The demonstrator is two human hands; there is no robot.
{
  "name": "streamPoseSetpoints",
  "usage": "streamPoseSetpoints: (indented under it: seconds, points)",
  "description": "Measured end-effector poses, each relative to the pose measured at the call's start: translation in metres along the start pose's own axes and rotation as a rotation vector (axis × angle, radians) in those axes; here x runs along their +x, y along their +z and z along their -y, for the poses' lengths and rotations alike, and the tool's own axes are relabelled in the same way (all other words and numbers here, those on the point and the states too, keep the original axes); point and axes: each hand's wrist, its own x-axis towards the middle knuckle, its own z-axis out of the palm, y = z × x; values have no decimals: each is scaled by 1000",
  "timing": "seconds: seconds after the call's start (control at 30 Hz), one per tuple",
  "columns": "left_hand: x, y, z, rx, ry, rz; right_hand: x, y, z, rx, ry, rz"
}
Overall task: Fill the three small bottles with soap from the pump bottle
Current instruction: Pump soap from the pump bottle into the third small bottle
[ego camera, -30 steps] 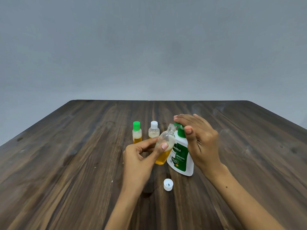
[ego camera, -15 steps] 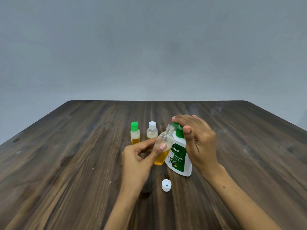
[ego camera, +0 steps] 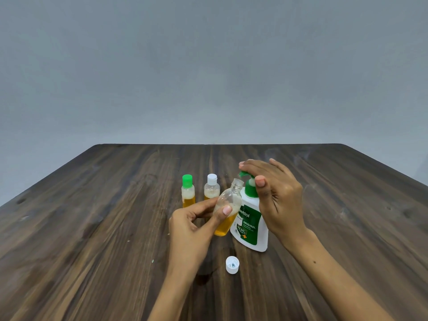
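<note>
Both hands are busy: the left hand [ego camera: 196, 224] pinches the open small bottle [ego camera: 228, 210] between thumb and fingers, tilted so its neck sits just under the green nozzle, while the right hand [ego camera: 276, 193] lies with straight fingers on the head of the pump bottle [ego camera: 251, 224], which stands on the surface [ego camera: 92, 228]. The tilted bottle looks roughly half full of amber soap. To do this well, keep the mouth right beneath the spout, press slowly and fully, and pause between strokes so foam settles. Two capped bottles, the green-capped bottle [ego camera: 188, 191] and the white-capped bottle [ego camera: 212, 187], stand behind; the loose cap [ego camera: 232, 264] waits nearby.
</note>
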Motion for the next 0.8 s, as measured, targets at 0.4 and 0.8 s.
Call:
streamPoseSetpoints:
  seconds: [0.4,0.8]
  points:
    - [4,3,6,-40,-8,21,-3,-1,-1,34,19,19]
    - [8,6,3,-37,7,41,-2,-6,-4,75,44,36]
